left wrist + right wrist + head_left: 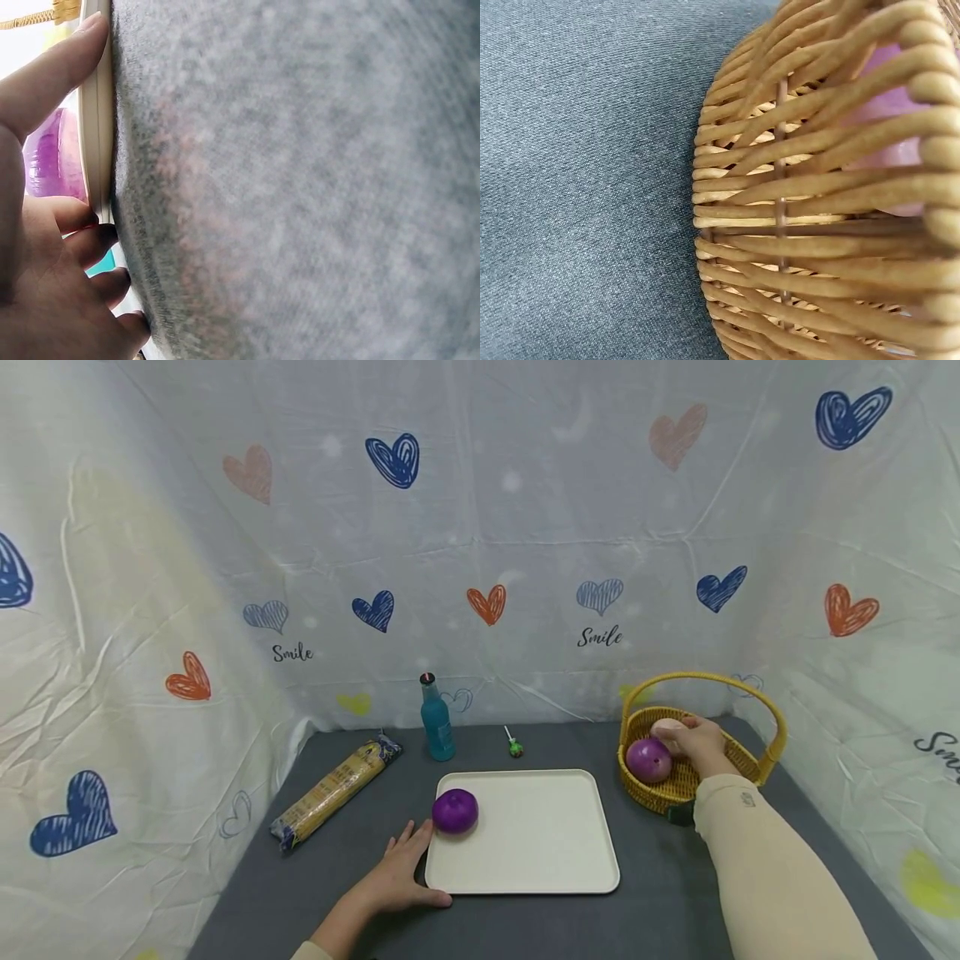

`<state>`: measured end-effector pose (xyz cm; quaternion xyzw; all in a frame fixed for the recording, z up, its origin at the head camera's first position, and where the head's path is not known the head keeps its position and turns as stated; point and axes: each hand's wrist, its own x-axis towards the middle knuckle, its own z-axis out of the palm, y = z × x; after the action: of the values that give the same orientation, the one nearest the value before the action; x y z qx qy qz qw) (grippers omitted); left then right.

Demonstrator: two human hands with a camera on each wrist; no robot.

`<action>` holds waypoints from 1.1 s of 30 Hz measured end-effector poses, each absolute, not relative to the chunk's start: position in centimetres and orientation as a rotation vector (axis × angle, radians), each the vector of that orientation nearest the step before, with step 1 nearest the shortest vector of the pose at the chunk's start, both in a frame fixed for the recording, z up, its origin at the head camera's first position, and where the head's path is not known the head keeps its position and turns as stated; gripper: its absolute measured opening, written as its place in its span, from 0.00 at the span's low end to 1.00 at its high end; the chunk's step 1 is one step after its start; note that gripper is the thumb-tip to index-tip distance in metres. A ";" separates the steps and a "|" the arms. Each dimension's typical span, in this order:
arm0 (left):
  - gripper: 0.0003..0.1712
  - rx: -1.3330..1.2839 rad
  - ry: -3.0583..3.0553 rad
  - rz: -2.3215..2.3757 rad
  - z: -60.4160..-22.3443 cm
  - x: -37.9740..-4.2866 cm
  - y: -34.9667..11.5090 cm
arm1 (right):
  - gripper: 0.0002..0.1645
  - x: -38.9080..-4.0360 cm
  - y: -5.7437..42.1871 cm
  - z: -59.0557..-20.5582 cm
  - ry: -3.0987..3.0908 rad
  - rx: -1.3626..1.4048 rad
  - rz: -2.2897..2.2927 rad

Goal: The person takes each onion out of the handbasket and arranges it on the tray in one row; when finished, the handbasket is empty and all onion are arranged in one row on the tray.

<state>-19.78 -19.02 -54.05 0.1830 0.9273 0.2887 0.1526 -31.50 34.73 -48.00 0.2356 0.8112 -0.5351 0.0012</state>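
My left hand [401,872] rests against the near-left corner of a cream tray [540,835], thumb on its front edge and fingers along its left side. A glossy deep-purple round thing [455,811] sits on the tray's left part, beyond my fingertips. My right hand [701,745] reaches over a yellow wicker basket [633,789], fingers and thumb curled at a pale pinkish round thing [666,727]. A purple onion [648,760] lies in the basket beside it. In the right wrist view, the basket's woven side [817,187] hides the hand.
A blue bottle [437,718] stands behind the tray, with a green-headed lollipop [514,745] to its right. A long pack of noodles [337,789] lies at the left. The basket's tall handle [705,676] arches over it. A grey cloth [540,927] covers the table.
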 end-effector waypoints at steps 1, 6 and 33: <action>0.75 0.526 2.659 0.831 -54.0 -19.8 -19.0 | 0.49 -31.5 34.7 -48.0 2.553 0.727 -1.675; 0.75 0.530 2.658 0.817 -54.1 -19.8 -19.0 | 0.47 -31.7 34.7 -48.3 2.607 0.688 -1.590; 0.75 0.533 2.668 0.812 -54.1 -19.9 -19.2 | 0.57 -28.4 34.0 -44.5 2.732 0.513 -1.619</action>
<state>-19.92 -19.17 -54.09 0.1855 0.9290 0.2827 0.1507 -28.42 33.99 -44.48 0.1594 0.8487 -0.5028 -0.0376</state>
